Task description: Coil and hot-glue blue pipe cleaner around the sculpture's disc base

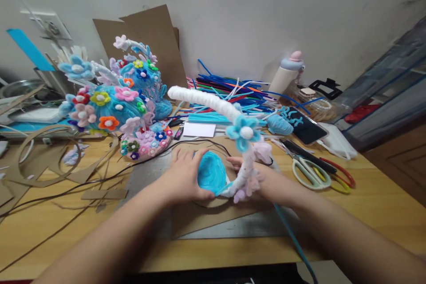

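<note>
My left hand [185, 174] is closed round the left rim of a small round blue yarn-covered base [211, 172], thumb along its lower edge. From the base's right side a curved white fuzzy stem [213, 101] rises and arches to the left. A blue felt-like flower [245, 132] with a white centre sits on the stem, and pale pink flowers [251, 185] cluster lower down. Behind the stem lies my right hand [237, 163], mostly hidden; a few fingertips show near the base, and their grip is unclear. A blue strand [293, 235] runs below my right forearm to the table's front edge.
Cardboard [196, 222] on a grey mat lies under the work. Flower-covered blue pieces [116, 104] stand left, near cut cardboard rings [20, 159]. A black cable [96, 182] crosses the table. Bundled pipe cleaners [226, 88], scissors [311, 173], a phone [308, 126] and a bottle [284, 75] lie beyond.
</note>
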Available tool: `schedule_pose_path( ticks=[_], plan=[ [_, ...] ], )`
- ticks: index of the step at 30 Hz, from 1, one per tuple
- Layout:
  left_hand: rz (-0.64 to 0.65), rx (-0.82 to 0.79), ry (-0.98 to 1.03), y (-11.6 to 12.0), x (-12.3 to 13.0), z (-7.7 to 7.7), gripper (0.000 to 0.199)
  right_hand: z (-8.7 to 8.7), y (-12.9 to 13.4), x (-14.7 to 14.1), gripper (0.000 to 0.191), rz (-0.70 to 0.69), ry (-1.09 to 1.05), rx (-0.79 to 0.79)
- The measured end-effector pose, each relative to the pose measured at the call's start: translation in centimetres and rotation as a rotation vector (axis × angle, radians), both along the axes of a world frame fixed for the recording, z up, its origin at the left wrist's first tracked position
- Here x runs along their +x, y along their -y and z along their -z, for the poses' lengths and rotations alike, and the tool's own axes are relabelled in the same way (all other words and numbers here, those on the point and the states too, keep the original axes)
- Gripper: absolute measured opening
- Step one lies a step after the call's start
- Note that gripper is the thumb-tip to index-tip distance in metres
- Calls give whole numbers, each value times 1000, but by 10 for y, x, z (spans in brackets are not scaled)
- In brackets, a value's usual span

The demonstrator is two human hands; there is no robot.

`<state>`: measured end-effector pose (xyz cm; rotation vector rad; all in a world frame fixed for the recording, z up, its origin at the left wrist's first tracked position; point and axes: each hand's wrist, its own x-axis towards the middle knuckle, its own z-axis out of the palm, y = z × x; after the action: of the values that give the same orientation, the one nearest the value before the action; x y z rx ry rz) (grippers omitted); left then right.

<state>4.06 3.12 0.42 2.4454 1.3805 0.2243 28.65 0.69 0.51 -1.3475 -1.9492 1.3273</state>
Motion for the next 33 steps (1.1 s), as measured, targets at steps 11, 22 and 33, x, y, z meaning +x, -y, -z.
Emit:
schedule_pose_path(
  ticks=[11, 22, 33],
  plan=[
    [263, 28, 75, -5, -1, -5, 78, -26, 17, 14, 33, -74, 84, 5],
    [208, 38, 237, 29, 3, 6, 3, -5, -7, 15, 21, -212, -43, -39],
    [83, -27, 299, 34, 9, 13, 6, 1, -9, 13, 28, -200, -28, 4]
  ],
)
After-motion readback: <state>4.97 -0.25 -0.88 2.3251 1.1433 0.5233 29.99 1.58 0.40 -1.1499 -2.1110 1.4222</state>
